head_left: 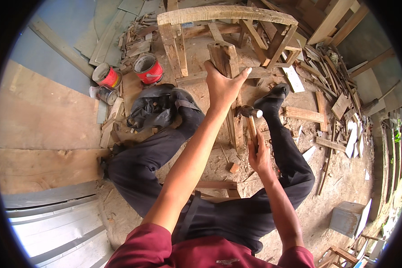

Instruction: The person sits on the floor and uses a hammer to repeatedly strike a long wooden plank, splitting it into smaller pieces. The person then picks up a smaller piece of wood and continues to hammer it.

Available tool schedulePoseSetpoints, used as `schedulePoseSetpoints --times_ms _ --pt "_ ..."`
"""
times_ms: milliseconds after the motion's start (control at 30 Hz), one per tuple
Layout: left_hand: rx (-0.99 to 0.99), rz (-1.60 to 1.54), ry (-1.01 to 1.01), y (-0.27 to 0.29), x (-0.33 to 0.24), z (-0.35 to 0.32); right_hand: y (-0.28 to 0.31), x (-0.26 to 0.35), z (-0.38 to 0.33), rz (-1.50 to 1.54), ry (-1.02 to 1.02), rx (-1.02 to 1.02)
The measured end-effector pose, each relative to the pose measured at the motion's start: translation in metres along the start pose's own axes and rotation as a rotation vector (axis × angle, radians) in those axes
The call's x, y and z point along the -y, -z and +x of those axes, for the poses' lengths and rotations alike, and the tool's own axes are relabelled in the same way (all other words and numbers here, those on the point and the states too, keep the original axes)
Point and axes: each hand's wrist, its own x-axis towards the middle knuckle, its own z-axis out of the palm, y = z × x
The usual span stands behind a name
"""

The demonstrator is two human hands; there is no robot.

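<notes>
My left hand (pixel 224 89) grips a weathered wooden post (pixel 223 57) near its rough upper end, thumb stretched out to the right. The post runs down toward the dirt floor between my feet. Closed around the wooden handle of a hammer (pixel 253 127) is my right hand (pixel 260 157), lower and to the right. The hammer's metal head is close beside the post's right side; whether they touch I cannot tell. Just beyond the post stands an old wooden frame (pixel 228 14) with a curved-looking top bar and several legs.
Two red cans (pixel 148 70) and a black plastic bag (pixel 151 109) lie to the left. Scrap wood (pixel 339 105) piles up on the right, with loose boards (pixel 303 114) nearby. A grey metal box (pixel 346 218) sits lower right. A low wooden stool (pixel 215 184) shows beneath me.
</notes>
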Motion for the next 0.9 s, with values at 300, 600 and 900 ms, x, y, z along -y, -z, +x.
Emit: schedulePoseSetpoints --times_ms 300,600,900 --pt "0.025 -0.006 -0.021 -0.008 -0.010 -0.004 -0.007 -0.009 -0.011 0.035 -0.120 -0.021" --pt "0.015 0.027 -0.034 0.001 -0.001 0.001 -0.020 -0.013 -0.009 -0.058 0.008 0.003" --pt "0.027 -0.004 -0.012 0.001 -0.001 0.002 -0.012 -0.009 -0.016 -0.172 0.024 0.044"
